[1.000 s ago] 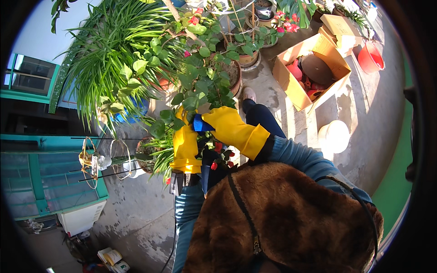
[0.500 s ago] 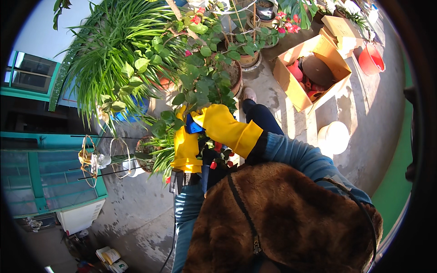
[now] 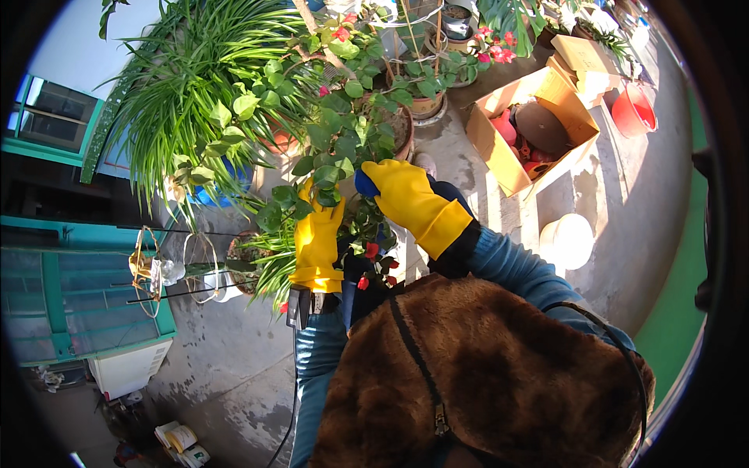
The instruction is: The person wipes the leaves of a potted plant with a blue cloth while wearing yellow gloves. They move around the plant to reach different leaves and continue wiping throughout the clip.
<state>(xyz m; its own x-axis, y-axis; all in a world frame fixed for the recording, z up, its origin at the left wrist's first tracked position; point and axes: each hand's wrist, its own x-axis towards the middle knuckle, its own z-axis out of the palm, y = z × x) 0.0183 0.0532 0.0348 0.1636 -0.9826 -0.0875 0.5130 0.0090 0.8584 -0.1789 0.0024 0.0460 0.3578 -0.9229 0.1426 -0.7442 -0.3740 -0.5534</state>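
Note:
Both of my hands wear yellow rubber gloves, among the broad green leaves of a plant with red flowers [image 3: 326,139]. My right hand [image 3: 413,204] is closed around a bunched blue cloth [image 3: 365,185], of which only a small part shows beside the leaves. To its left, my left hand [image 3: 317,240] points upward under the foliage, its thumb apart from its fingers. Leaves partly cover those fingertips, and I see nothing held in them. Red blossoms [image 3: 371,250] hang between my two wrists.
A long-leaved spider plant [image 3: 204,86] fills the upper left. An open cardboard box [image 3: 495,162] with a brown round thing inside stands at right, near a red bucket [image 3: 633,111] and a white round container [image 3: 567,240]. Wire hoops [image 3: 204,267] stick out at left.
My hands have come apart. The right one moved up and to the right with the blue cloth, while the left stays under the leaves with its fingers spread more.

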